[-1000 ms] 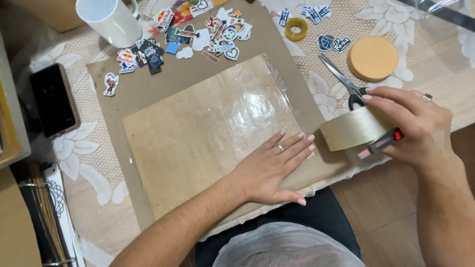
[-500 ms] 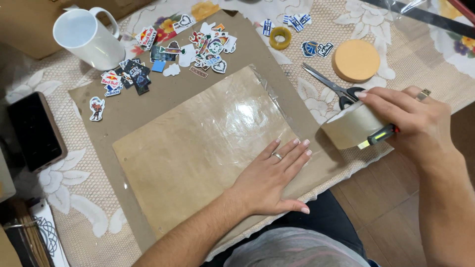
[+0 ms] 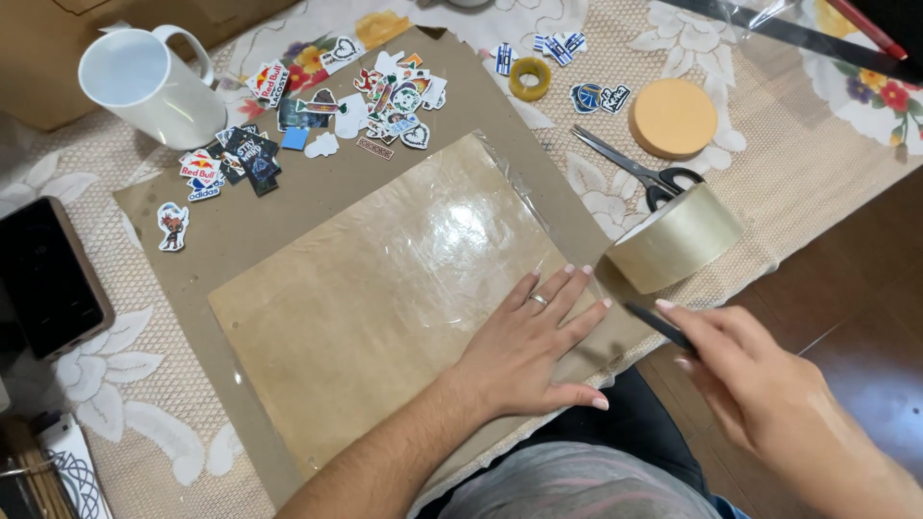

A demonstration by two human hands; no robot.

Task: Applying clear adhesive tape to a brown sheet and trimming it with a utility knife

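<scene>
Left hand (image 3: 527, 343) flat on cardboard sheet (image 3: 365, 308)

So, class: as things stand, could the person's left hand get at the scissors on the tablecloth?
Probably yes. The left hand lies flat on the taped brown sheet, holding nothing, and the scissors lie in the open just beyond it. Only the tape roll sits close beside their handles, so it might get nudged.

Table with floral lace cloth (image 3: 817, 183). On it: big brown cardboard sheet (image 3: 317, 207) centre frame, white mug (image 3: 144, 85) upper left, phone (image 3: 43, 279) left edge, scissors (image 3: 635, 171), round orange sponge (image 3: 673, 117) and small tape ring (image 3: 530, 78) upper right.
</scene>
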